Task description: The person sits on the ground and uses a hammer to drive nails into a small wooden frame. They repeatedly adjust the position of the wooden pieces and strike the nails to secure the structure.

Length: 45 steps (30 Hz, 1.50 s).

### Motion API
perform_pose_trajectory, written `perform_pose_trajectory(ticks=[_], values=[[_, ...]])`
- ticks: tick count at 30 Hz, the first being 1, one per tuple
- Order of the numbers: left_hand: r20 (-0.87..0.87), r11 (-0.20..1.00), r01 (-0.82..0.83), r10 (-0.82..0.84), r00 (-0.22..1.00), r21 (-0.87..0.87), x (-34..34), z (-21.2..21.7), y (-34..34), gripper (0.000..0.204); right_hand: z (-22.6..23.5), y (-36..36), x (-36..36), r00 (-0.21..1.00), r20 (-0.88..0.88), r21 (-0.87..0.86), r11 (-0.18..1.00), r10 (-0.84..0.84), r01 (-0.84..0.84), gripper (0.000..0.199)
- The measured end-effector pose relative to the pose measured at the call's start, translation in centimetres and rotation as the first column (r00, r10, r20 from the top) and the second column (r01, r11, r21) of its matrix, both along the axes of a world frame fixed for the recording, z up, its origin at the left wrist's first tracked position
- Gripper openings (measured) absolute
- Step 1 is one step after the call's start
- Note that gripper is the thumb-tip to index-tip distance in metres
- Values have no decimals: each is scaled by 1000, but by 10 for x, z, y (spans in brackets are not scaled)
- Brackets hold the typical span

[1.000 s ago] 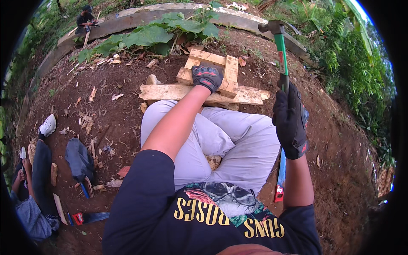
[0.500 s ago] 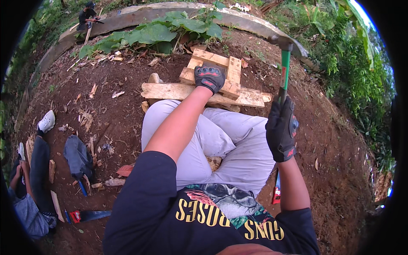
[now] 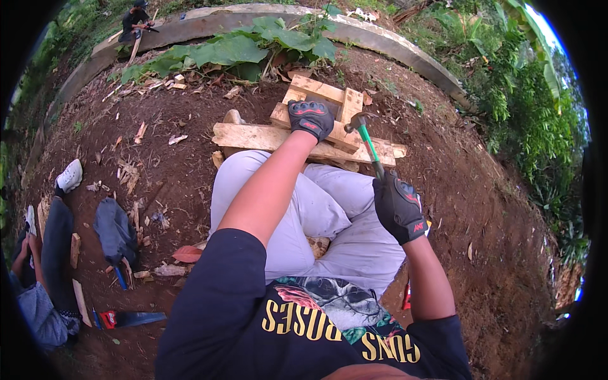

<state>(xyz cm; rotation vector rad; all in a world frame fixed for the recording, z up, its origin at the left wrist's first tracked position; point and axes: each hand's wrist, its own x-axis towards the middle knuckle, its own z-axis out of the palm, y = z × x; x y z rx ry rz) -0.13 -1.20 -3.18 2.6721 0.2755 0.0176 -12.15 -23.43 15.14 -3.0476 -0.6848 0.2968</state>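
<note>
A small square frame of pale wooden pieces (image 3: 318,88) rests on a long, rough plank (image 3: 250,136) in front of my knees. My left hand (image 3: 311,119), in a black glove with red marks, is closed over the near piece of the frame. In my right hand (image 3: 399,208), gloved alike, is the handle of a hammer (image 3: 368,143) with a green shaft. The hammer's dark head is at the frame's right near corner. Whether a nail is under it cannot be made out.
A handsaw (image 3: 136,319) and a grey cloth (image 3: 115,231) lie on the soil to the left. Beside them a person (image 3: 54,278) sits, partly in view. Another person (image 3: 135,24) is by the curved concrete kerb (image 3: 221,18). Broad green leaves (image 3: 231,49) grow beyond the frame.
My right hand has swung the hammer down and to the left, from upright in the air to the frame's corner. My left hand keeps its grip on the frame.
</note>
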Motion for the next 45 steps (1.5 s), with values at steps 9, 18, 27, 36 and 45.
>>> perform_pose_trajectory(ticks=[9,18,27,36,45], values=[[66,1000,-28,27,997,12,0,-11,9,32,33,32,-4,869,427,445,895,-250,38,24],[53,999,-34,34,998,5,3,-13,15,31,51,37,-17,945,202,349,920,-258,177,27],[93,1000,-24,25,995,-8,-6,-8,9,31,-4,8,-27,998,12,16,998,-69,69,26],[86,1000,-9,11,996,-16,1,-8,4,31,-24,22,-27,901,352,223,957,-255,184,21],[54,999,-36,37,998,-19,-2,-8,16,32,72,48,-24,875,-73,646,645,-479,408,25]])
